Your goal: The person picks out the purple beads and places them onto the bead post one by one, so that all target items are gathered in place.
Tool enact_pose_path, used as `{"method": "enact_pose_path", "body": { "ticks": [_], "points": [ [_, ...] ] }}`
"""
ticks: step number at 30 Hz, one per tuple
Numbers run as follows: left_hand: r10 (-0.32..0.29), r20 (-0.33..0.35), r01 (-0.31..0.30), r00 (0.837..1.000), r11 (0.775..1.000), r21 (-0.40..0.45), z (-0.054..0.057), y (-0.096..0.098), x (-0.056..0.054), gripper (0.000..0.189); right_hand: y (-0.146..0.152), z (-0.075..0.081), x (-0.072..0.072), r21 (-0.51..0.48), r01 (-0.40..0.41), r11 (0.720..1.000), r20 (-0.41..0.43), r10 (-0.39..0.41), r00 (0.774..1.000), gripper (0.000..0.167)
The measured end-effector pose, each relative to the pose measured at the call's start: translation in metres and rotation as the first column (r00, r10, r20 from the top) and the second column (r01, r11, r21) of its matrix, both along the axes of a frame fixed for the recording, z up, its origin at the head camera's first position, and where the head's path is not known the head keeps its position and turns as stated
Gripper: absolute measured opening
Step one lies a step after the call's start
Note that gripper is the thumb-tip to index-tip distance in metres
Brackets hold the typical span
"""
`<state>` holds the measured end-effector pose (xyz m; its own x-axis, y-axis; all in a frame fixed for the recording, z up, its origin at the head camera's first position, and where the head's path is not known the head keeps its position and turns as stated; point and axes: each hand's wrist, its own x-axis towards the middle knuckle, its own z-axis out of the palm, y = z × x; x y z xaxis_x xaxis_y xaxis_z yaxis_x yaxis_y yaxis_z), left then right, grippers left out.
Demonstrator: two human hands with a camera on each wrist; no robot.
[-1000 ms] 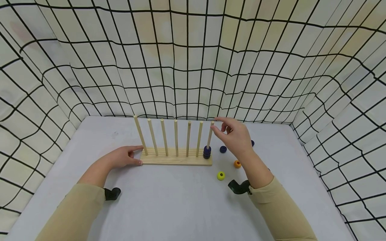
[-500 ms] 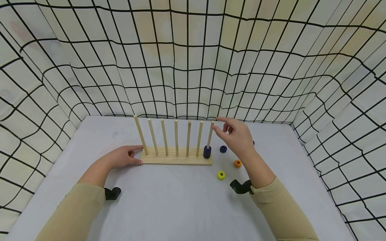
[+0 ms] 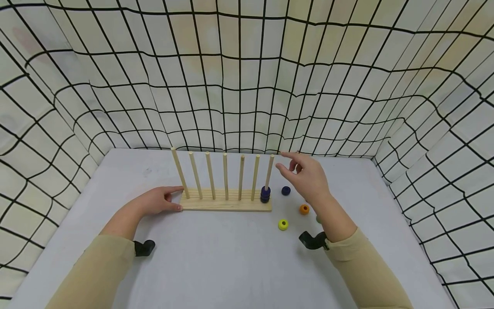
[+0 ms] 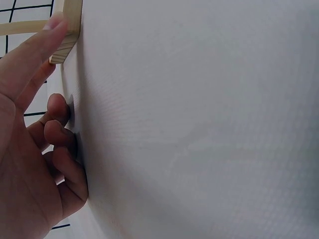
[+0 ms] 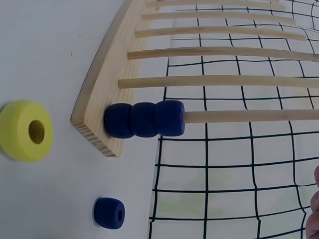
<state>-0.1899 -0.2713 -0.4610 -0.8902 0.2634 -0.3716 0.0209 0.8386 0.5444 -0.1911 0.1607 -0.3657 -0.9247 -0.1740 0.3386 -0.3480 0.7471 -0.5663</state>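
Observation:
A wooden peg board (image 3: pixel 227 206) with several upright pegs stands on the white table. Three dark blue beads (image 5: pixel 144 119) are stacked on its rightmost peg, down against the base. My left hand (image 3: pixel 156 201) grips the board's left end, thumb at the front corner and index finger at the back. In the left wrist view the other fingers curl near the tabletop. My right hand (image 3: pixel 308 176) is just right of the rightmost peg's top, thumb and fingers apart, nothing between them. A loose blue bead (image 3: pixel 285 191) lies below it.
Right of the board lie a yellow bead (image 3: pixel 280 227) and an orange bead (image 3: pixel 302 210). A green bead (image 3: pixel 318 219) is mostly hidden by the right forearm. Black netting (image 3: pixel 239 90) over pale walls encloses the back and sides.
My right hand has drifted slightly right, away from the rightmost peg's top. The green bead now peeks out beside the forearm. The left hand and board have stayed put.

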Motion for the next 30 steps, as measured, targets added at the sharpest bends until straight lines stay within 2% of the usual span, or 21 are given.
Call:
{"method": "enact_pose_path", "body": {
  "ticks": [7, 20, 30],
  "points": [
    [-0.001, -0.006, 0.001, 1.000, 1.000, 0.003, -0.002, -0.001, 0.000, 0.080, 0.007, -0.006, 0.001, 0.030, 0.004, 1.000, 0.005, -0.004, 1.000, 0.040],
    [-0.002, -0.006, 0.002, 1.000, 1.000, 0.005, 0.000, -0.001, 0.001, 0.079, 0.020, -0.027, 0.002, 0.132, 0.013, 0.991, 0.104, -0.027, 0.994, 0.043],
    [-0.006, -0.001, 0.006, 1.000, 1.000, 0.007, -0.002, -0.002, 0.000, 0.080, 0.026, -0.048, -0.003, 0.177, -0.004, 0.984, 0.213, -0.035, 0.976, 0.046]
  ]
}}
